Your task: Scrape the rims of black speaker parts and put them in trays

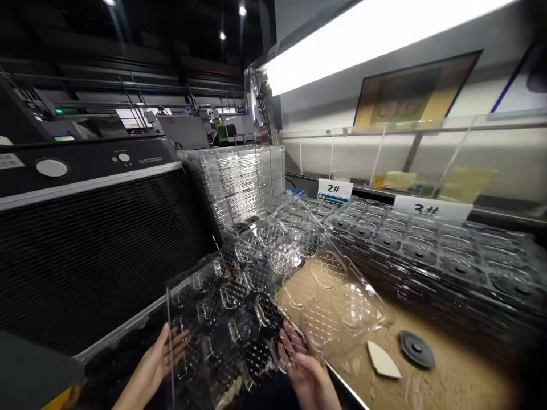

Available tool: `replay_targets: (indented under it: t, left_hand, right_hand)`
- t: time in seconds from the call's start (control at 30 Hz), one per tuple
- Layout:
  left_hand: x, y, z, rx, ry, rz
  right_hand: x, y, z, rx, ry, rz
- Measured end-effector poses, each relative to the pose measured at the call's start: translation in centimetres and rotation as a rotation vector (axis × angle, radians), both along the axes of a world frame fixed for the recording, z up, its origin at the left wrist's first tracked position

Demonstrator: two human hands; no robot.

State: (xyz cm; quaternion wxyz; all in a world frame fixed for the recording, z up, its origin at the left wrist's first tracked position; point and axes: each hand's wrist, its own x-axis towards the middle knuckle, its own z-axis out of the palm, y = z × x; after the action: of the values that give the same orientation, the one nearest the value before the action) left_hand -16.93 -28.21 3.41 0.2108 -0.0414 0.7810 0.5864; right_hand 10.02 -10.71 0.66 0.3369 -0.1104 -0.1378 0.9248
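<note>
Clear plastic tray is tilting partly over the brown worktop; left hand and right hand are supporting it, fingers loosely spread — uneven support risking flex, a slip, maybe knocking the black disc.

1. Factory floor, or some sort of industrial workshop, pretty clearly.
2. Big grey machinery in the background, with rails running under a dark ceiling.
3. Moulded clear tray full of pockets, plus a tall tray stack behind it.
4. Filled trays with rows of matching dark round parts, next to a "2#" card.
5. Bright strip light above the bench.
</note>
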Motion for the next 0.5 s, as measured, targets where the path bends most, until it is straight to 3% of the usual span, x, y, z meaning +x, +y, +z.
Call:
replay_targets:
  t: [0.17,0.3,0.43,0.5]
  left_hand:
    - [-1.6,-1.7,0.0,0.114,-0.001,0.148]
    - [-4.2,-5.3,0.0,0.079,0.053,0.241]
    - [-5.8,-9.5,-1.1,-0.015,0.097,0.305]
    - [-5.9,-11.6,-2.3,-0.085,0.134,0.342]
  right_hand:
    - [0.1,-0.9,1.3,0.156,-0.007,0.192]
    - [0.9,-0.6,0.4,0.207,0.054,0.377]
    - [1.4,1.3,-1.8,0.103,-0.114,0.222]
    - [1.1,1.9,-2.7,0.112,-0.225,0.216]
